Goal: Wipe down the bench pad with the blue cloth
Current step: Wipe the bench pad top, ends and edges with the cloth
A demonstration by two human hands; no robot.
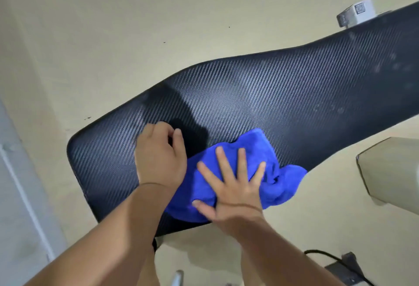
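A long black bench pad [272, 95] with a woven carbon-like texture runs from lower left to upper right. A crumpled blue cloth [256, 149] lies on its near end. My right hand [231, 181] presses flat on the cloth with fingers spread and straight. My left hand [158, 156] rests on the pad just left of the cloth, fingers loosely curled, holding nothing that I can see. Pale smudges show on the pad's far right part.
Beige floor surrounds the bench. A small white box [356, 13] lies beyond the pad's far end. A beige block [390, 172] stands at the right. A black cable and plug [340, 260] lie at the lower right. A white wall edge runs down the left.
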